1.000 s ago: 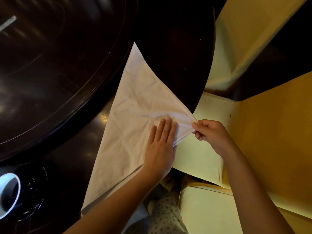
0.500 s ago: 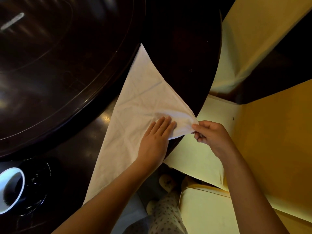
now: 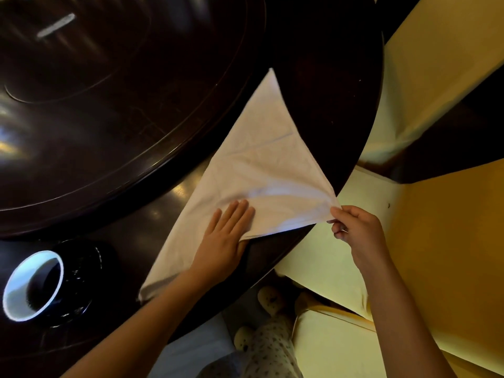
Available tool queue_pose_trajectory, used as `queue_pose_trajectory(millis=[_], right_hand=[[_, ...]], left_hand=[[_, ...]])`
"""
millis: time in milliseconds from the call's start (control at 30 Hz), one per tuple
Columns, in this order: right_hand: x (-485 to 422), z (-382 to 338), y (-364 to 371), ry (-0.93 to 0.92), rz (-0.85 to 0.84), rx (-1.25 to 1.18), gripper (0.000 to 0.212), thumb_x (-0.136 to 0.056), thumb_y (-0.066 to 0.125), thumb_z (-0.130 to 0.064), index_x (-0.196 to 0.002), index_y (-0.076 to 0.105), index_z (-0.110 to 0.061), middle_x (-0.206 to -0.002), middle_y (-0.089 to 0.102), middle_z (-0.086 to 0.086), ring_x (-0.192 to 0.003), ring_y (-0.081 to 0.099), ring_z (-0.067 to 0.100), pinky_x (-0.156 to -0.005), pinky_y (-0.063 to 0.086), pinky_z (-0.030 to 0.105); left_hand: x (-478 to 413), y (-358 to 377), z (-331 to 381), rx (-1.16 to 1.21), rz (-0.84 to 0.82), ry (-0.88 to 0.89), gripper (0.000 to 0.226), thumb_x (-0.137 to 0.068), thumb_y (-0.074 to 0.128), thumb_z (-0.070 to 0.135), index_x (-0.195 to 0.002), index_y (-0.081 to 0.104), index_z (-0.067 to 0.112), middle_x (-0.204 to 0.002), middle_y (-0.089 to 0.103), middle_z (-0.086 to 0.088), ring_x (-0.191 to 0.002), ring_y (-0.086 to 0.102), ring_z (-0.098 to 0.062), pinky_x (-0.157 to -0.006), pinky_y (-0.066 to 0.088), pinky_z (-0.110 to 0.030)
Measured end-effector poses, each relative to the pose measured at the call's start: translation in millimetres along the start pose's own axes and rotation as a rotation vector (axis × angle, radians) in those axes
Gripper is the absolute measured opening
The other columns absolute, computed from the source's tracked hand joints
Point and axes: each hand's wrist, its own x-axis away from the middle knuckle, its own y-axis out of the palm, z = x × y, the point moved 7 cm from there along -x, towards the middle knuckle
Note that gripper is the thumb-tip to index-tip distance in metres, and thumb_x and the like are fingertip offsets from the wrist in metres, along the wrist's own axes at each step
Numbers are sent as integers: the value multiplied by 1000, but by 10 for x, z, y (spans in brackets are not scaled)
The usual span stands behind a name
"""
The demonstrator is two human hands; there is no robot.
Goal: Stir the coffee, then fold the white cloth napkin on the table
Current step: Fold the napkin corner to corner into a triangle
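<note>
The napkin (image 3: 261,170) looks soft and limp, best gripped at corners; the right hand (image 3: 357,227) pinches one, the left hand (image 3: 226,236) presses flat, fingers open.

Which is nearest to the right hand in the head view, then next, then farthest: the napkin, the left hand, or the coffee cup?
1. White napkin: its right corner is pinched in the right hand, at the table's edge.
2. Left hand: flat on the napkin, to the left of the right hand.
3. Coffee cup: far left, on a dark saucer.
</note>
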Motion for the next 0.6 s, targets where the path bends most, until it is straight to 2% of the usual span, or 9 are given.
queue_pose_trajectory(millis=[67, 167, 233, 267, 333, 467, 600], right_hand=[[59, 40, 17, 3, 4, 17, 10, -88, 60, -11, -80, 65, -7, -70, 63, 10, -54, 49, 14, -58, 46, 28], [183, 154, 110, 37, -27, 6, 13, -87, 61, -11, -75, 64, -8, -67, 62, 11, -52, 48, 14, -57, 43, 30], [289, 252, 190, 62, -63, 2, 15, -88, 61, -11, -73, 62, -7, -66, 62, 11, -51, 47, 14, -55, 40, 29], [347, 302, 226, 70, -83, 11, 16, -88, 60, -11, -73, 62, -6, -66, 61, 11, -52, 47, 15, -54, 40, 29], [454, 394, 285, 82, -117, 25, 18, -89, 59, -13, -73, 61, -5, -67, 62, 10, -53, 48, 16, -54, 40, 28], [545, 515, 325, 115, -125, 10, 21, -90, 59, -17, -73, 60, -5, -66, 62, 9, -54, 50, 16, -55, 42, 28], [526, 532, 289, 132, -106, 6, 19, -89, 60, -19, -75, 62, -7, -65, 63, 7, -54, 52, 14, -54, 43, 26]], left_hand=[[-128, -29, -149, -15, -61, 82, 56, -96, 14, 49, -145, 8, 22, -152, 11, 1, -141, 7, -17, -116, 6, -39], [-209, -118, -367, -42, -121, 169, 58, -93, 7, 56, -144, 1, 30, -152, 7, 2, -142, 5, -19, -115, 8, -40], [-159, -161, -466, -68, -150, 180, 53, -92, 14, 50, -141, -7, 47, -152, 5, 3, -142, 2, -20, -114, 5, -40], [-99, -176, -508, -77, -160, 172, 57, -90, 17, 44, -140, -9, 50, -153, 4, 3, -142, 0, -21, -115, 4, -40], [51, -209, -573, -77, -169, 131, 61, -84, 15, 37, -143, -2, 41, -154, 2, 4, -142, -3, -22, -116, 4, -42], [222, -290, -524, 43, -184, 3, 71, -78, 24, 55, -145, 15, 33, -155, 3, 6, -143, -5, -15, -118, 7, -44], [-44, -418, -221, 159, 25, -93, 73, -84, 21, 61, -144, 26, 22, -154, 19, -4, -143, 11, -17, -116, 14, -38]])
